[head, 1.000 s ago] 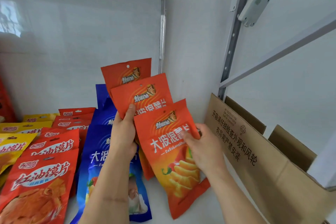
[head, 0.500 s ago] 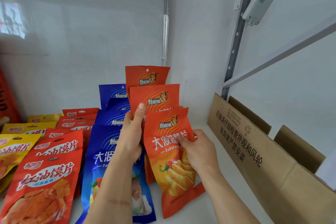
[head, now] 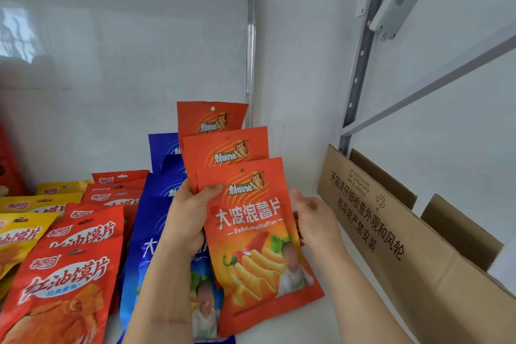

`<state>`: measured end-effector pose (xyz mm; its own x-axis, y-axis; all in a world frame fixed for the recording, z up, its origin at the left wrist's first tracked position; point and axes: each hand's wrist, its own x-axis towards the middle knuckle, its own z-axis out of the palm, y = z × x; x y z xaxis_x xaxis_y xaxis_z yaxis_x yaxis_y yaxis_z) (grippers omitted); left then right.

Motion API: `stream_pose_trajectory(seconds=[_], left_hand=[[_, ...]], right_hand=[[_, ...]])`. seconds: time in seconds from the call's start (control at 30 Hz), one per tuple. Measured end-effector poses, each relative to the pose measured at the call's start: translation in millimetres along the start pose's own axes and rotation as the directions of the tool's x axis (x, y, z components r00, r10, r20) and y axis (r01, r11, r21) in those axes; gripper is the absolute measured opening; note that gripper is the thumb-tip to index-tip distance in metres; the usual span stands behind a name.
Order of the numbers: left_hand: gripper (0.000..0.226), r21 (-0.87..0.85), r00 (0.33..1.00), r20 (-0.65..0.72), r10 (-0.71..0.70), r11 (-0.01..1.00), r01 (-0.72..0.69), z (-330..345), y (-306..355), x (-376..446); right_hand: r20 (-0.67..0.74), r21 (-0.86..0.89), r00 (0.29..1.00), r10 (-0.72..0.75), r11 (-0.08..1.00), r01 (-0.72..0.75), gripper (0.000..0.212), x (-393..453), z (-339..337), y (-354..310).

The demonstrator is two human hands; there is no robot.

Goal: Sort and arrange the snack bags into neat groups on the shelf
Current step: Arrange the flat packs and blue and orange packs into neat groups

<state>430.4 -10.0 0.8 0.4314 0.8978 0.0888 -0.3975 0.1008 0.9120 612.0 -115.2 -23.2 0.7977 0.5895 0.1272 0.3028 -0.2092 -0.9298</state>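
On shelf [head: 279,324], right hand [head: 314,219] has released orange bags [head: 248,220] – fingers now relaxed; left hand [head: 190,215] still grips fanned stack – squaring nearly done.

Both forearms are bare, no sleeves showing. The left hand [head: 190,212] and right hand [head: 315,220] wear no gloves, rings or watch. A faint line crosses the left forearm.

Shop: snack bags [head: 259,232] on shelf [head: 315,315]
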Motion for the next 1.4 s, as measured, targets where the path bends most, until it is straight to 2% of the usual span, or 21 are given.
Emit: stream_pose_trajectory(seconds=[0.1, 0.2, 0.33, 0.57, 0.7, 0.87, 1.0, 1.2, 1.3, 1.4], left_hand=[[0.022, -0.018, 0.998, -0.070, 0.003, 1.000, -0.005, -7, 1, 2], [0.020, -0.032, 0.994, -0.106, -0.002, 1.000, -0.001, -9, 1, 3], [0.019, -0.022, 0.993, -0.121, -0.005, 1.000, 0.002, -9, -1, 6], [0.019, -0.011, 0.989, -0.146, -0.007, 1.000, 0.005, -10, -3, 8], [0.018, -0.010, 0.989, -0.149, -0.004, 1.000, 0.002, -8, -2, 9], [0.016, -0.008, 0.989, -0.144, 0.007, 1.000, -0.008, -3, -2, 8], [0.018, 0.003, 0.988, -0.151, 0.033, 0.999, -0.033, 1, -5, 9], [0.025, 0.102, 0.972, -0.190, 0.137, 0.988, -0.119, 5, -8, 14], [0.020, 0.150, 0.956, -0.219, 0.194, 0.975, -0.163, 8, -8, 14], [0.011, 0.207, 0.942, -0.232, 0.241, 0.959, -0.194, 11, -7, 11]], right_hand=[[-0.017, -0.111, 0.997, 0.073, 0.991, -0.075, 0.047, 16, 2, 8], [0.069, -0.232, 0.988, 0.135, 0.966, -0.116, 0.061, 28, 13, 16], [0.145, -0.213, 0.972, 0.185, 0.965, -0.152, 0.069, 38, 24, 16], [0.197, -0.086, 0.939, 0.282, 0.959, -0.270, 0.042, 43, 27, 8], [0.263, 0.014, 0.935, 0.237, 0.968, -0.249, 0.024, 40, 20, 8], [0.023, -0.122, 0.995, 0.094, 0.988, -0.091, 0.010, 42, -11, 18], [-0.124, -0.157, 0.992, -0.019, 0.988, 0.000, 0.017, 31, -49, 7], [-0.243, -0.280, 0.947, -0.212, 0.950, 0.141, 0.018, 7, -82, -20], [-0.292, -0.325, 0.917, -0.271, 0.930, 0.171, 0.016, -5, -90, -28], [-0.377, -0.364, 0.864, -0.333, 0.911, 0.193, 0.026, -17, -95, -37]])
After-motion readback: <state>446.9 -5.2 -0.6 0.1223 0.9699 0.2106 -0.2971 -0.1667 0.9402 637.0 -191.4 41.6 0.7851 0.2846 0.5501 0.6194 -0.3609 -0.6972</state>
